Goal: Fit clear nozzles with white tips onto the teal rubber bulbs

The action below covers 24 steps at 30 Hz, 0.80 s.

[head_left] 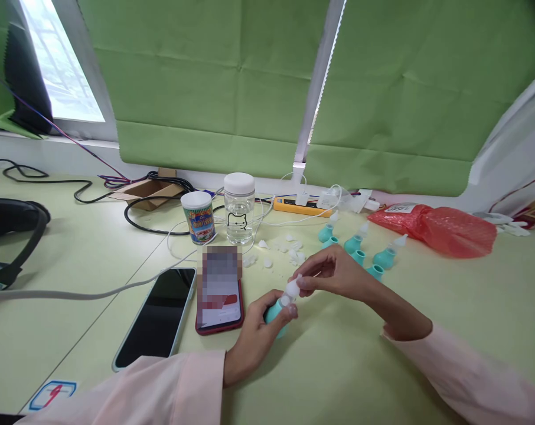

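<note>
My left hand (261, 323) is wrapped round a teal squeeze bulb (274, 311), which looks like a nasal aspirator, tilted up toward the right. At its top sits a white tip (293, 287), pinched by the thumb and fingers of my right hand (332, 273). Whether the tip is fully seated on the bulb I cannot tell. Past my right hand stand several similar teal bulbs (385, 258), some with clear pointed tips and some with bare round mouths. Small white translucent pieces (294, 254) lie scattered on the table behind my hands.
Two phones, a black-screened one (159, 316) and a red-cased one (219, 316), lie left of my hands. Behind them stand a noodle cup (198, 218) and a clear jar (240, 209). A red plastic bag (444, 230), an orange power strip (294, 206) and cables line the back.
</note>
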Motion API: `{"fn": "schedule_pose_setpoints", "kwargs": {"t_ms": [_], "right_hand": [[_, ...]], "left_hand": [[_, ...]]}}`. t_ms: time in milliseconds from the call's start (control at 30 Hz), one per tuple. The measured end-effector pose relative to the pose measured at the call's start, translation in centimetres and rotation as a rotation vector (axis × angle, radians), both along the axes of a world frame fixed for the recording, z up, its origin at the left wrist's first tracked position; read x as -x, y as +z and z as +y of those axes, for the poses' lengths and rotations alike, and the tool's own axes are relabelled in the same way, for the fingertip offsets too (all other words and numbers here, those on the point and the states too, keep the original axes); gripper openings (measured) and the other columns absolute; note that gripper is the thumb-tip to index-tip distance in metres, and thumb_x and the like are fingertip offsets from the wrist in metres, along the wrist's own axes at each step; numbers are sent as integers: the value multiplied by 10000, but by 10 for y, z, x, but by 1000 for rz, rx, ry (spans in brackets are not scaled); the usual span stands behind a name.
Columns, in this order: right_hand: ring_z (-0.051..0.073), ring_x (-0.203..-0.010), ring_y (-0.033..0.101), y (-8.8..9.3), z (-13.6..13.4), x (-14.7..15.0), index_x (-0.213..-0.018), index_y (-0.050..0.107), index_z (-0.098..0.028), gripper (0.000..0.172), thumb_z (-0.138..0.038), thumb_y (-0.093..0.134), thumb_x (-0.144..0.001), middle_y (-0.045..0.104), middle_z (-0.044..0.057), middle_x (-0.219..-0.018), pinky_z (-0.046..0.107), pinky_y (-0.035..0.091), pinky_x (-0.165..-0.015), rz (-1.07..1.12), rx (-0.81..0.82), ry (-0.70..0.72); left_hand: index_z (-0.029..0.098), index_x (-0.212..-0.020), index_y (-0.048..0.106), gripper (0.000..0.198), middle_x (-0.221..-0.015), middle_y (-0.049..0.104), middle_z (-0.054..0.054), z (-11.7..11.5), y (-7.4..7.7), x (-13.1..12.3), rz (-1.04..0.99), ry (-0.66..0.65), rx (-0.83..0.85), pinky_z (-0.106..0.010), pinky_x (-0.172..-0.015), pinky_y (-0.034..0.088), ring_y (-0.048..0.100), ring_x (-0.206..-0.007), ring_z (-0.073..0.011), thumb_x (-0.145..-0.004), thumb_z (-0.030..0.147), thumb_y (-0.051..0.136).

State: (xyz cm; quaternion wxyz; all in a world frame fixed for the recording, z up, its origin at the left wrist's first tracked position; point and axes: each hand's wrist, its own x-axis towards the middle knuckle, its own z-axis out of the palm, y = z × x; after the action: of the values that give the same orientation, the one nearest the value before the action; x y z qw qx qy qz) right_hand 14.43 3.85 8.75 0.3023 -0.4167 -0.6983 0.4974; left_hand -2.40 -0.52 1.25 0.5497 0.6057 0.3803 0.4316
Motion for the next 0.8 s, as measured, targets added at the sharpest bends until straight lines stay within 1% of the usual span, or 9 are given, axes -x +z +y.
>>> {"fn": "schedule_pose_setpoints", "kwargs": {"t_ms": [100, 200, 267, 300, 367, 433, 500, 633, 800], "right_hand": [[166, -540, 629, 28, -1, -6, -690, 684, -158, 186, -311, 703, -586, 666, 49, -628, 264, 543, -515, -53, -189, -96], [162, -547, 628, 54, 14, -20, -679, 668, -167, 163, -311, 690, -604, 647, 38, -611, 275, 541, -539, -99, -455, -340], [166, -553, 626, 60, 33, -31, -667, 654, -157, 149, -294, 681, -615, 635, 38, -602, 286, 534, -543, -166, -584, -490], [171, -564, 627, 60, 45, -35, -662, 648, -154, 138, -283, 674, -619, 636, 42, -616, 286, 531, -542, -212, -621, -525], [176, -572, 627, 51, 71, -42, -685, 642, -141, 128, -261, 642, -640, 644, 53, -634, 281, 527, -540, -349, -619, -521], [171, -569, 622, 36, 93, -47, -720, 641, -121, 152, -254, 586, -673, 648, 63, -644, 273, 515, -536, -555, -643, -509], [174, -547, 610, 20, 110, -48, -689, 642, -112, 145, -238, 574, -665, 640, 62, -606, 280, 499, -533, -640, -643, -493], [182, -569, 598, -1, 125, -50, -636, 644, -112, 148, -231, 561, -662, 629, 68, -584, 290, 471, -572, -743, -644, -486], [196, -676, 587, -7, 129, -55, -771, 649, -100, 201, -244, 540, -683, 637, 81, -669, 301, 448, -634, -867, -662, -545]], "left_hand": [[172, -1103, 461, 397, -923, 568, -58, 2, -3, 0, -133, 26, 131, -282, -721, 395, 511, -856, -190, -755, 350, 533], [150, -1082, 443, 353, -886, 566, -77, 6, -6, -1, -193, 10, 233, -300, -717, 412, 522, -841, -190, -780, 330, 480], [153, -1014, 474, 272, -842, 561, -60, 7, -7, -1, -178, 15, 241, -285, -702, 410, 521, -794, -169, -780, 292, 468], [157, -980, 488, 237, -825, 557, -50, 8, -8, -2, -164, 17, 232, -276, -692, 407, 517, -770, -159, -771, 268, 474], [161, -923, 509, 187, -800, 552, -38, 8, -9, -2, -131, 14, 204, -263, -674, 401, 505, -731, -144, -747, 221, 486], [165, -902, 513, 176, -799, 549, -32, 9, -12, -2, -108, 12, 174, -261, -665, 394, 494, -696, -133, -730, 181, 482], [170, -904, 506, 195, -798, 548, -27, 9, -14, -2, -94, 10, 155, -262, -657, 387, 489, -671, -126, -713, 148, 469], [180, -917, 484, 250, -797, 547, -20, 9, -16, -2, -72, 7, 137, -258, -649, 379, 492, -677, -128, -680, 106, 455], [180, -915, 493, 251, -819, 554, -29, 9, -17, -1, -15, 6, 114, -258, -660, 368, 491, -718, -138, -679, 102, 455]]}}
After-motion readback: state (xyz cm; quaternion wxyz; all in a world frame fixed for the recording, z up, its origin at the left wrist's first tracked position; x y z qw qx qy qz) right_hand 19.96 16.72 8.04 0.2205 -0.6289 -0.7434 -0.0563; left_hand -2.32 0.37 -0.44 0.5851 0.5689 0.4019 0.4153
